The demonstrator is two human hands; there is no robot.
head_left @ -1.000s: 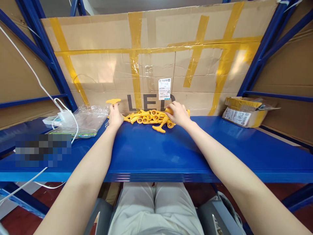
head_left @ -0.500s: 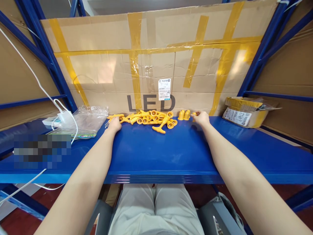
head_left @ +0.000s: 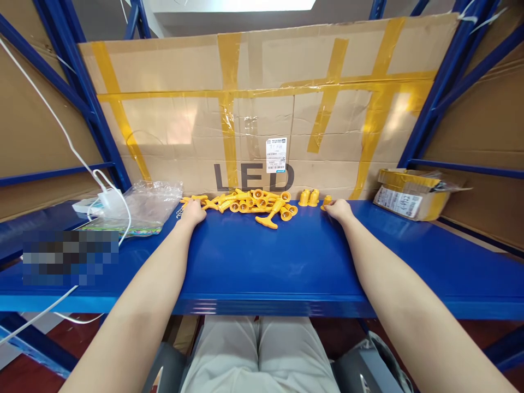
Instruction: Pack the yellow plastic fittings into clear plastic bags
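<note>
A pile of yellow plastic T-shaped handles [head_left: 245, 203] with round, hollow ends lies against the back cardboard. At its left end my left hand [head_left: 194, 212] is closed among the yellow pieces, its fingertips hidden. Small silver rings [head_left: 179, 213] lie just left of that hand. One T-shaped handle [head_left: 268, 220] sticks out towards me at the front of the pile. Right of the pile, two short yellow flanged pieces [head_left: 308, 198] stand upright. My right hand [head_left: 339, 210] pinches a similar yellow flanged piece [head_left: 327, 200], upright at the blue shelf surface beside those two.
A torn cardboard box [head_left: 403, 203] sits at the right back. Clear plastic bags [head_left: 153, 204], a white plug with cable [head_left: 109, 199] and a blurred-out dark object [head_left: 69, 254] are at left. Blue posts [head_left: 440, 82] and taped cardboard [head_left: 184, 125] enclose the blue shelf [head_left: 270, 262].
The yellow piece at my right hand now stands more in sight, with my fingers lower on it. My left hand stays at the pile's left end. The whole view has shifted slightly down.
</note>
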